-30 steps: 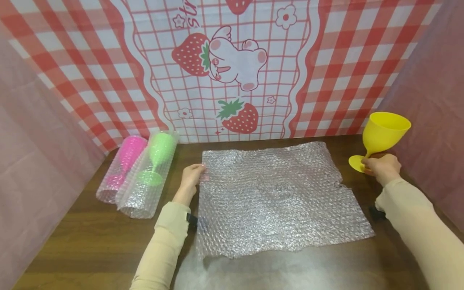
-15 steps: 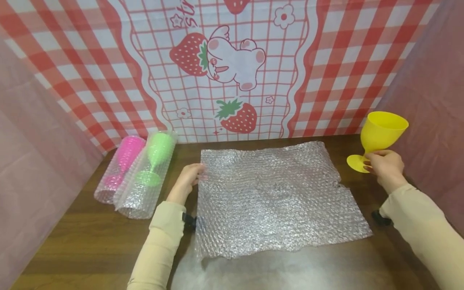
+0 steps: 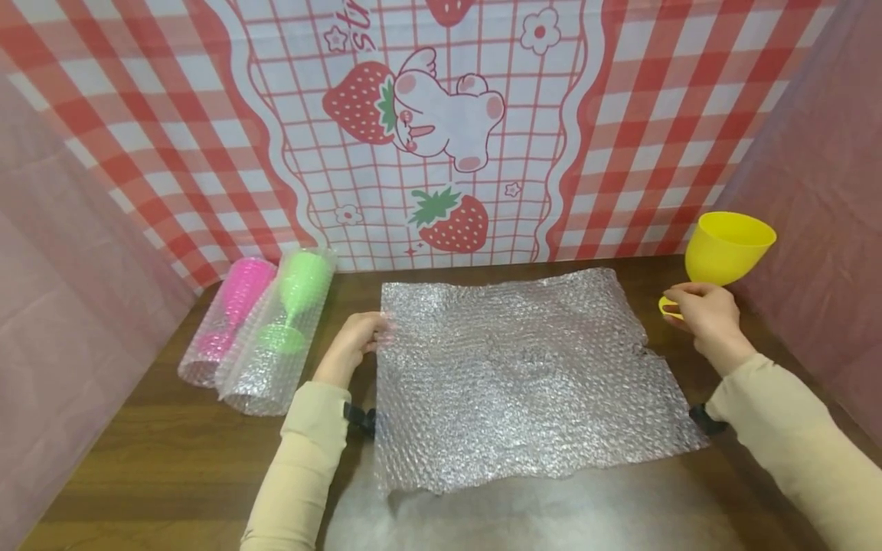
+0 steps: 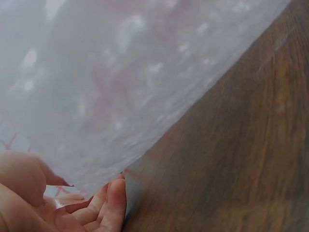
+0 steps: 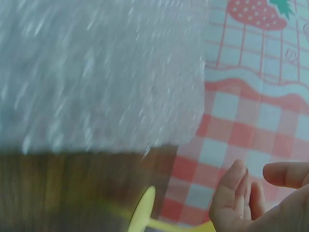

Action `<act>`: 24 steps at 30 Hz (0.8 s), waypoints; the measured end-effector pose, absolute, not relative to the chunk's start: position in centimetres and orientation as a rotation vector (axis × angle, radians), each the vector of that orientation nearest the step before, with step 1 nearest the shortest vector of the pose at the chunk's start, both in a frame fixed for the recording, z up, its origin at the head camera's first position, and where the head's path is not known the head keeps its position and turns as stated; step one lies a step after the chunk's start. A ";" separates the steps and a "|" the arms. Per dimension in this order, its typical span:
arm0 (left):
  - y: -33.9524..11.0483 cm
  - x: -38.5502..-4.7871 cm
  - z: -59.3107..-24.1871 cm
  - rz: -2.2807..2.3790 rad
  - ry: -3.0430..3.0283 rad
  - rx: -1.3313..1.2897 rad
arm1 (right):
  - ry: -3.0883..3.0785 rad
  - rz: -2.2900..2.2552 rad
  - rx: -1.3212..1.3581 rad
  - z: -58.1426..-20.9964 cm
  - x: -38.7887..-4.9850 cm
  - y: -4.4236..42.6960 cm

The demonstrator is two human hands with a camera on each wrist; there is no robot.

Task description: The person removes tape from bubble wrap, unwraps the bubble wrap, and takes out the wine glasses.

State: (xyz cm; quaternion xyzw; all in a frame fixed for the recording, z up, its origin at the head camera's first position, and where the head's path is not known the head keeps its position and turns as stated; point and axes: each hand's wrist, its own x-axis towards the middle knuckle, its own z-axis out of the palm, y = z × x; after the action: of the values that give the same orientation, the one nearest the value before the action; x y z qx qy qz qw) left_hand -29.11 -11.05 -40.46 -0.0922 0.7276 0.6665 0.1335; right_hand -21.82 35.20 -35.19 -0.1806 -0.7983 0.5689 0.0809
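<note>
A sheet of bubble wrap lies spread over the middle of the table. My left hand pinches its left edge, thumb above and fingers beneath, as the left wrist view shows the hand closely. On the far right stands a yellow plastic goblet, upright on its round foot. Just in front of its stem is my right hand, which hides the stem and part of the foot. In the right wrist view the fingers of that hand are spread apart with nothing between them.
At the left lie two bubble-wrap rolls, one around a pink goblet, the other around a green goblet. A checked strawberry cloth hangs behind the brown wooden table. Pink drapes close off both sides.
My right hand has let go of the yellow goblet and moved left in front of it. The goblet stays standing. My left hand keeps its place at the wrap's edge.
</note>
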 end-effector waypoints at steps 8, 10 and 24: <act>-11.2 -28.8 -40.2 1.876 2.206 -0.260 | -2.396 1.715 -0.437 -35.0 -21.7 32.7; -11.4 -28.8 -40.1 1.872 2.212 -0.262 | -2.399 1.720 -0.408 -35.1 -21.6 32.1; -12.0 -29.0 -38.7 1.933 2.142 -0.234 | -2.482 1.658 -0.218 -35.6 -21.6 26.5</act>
State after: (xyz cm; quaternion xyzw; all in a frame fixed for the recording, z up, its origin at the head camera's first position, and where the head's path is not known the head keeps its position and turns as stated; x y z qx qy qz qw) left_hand -28.96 -11.99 -38.68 -0.0802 0.7344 0.6626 0.1232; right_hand -21.58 26.49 -35.61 -0.0727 -0.8270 0.5525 0.0743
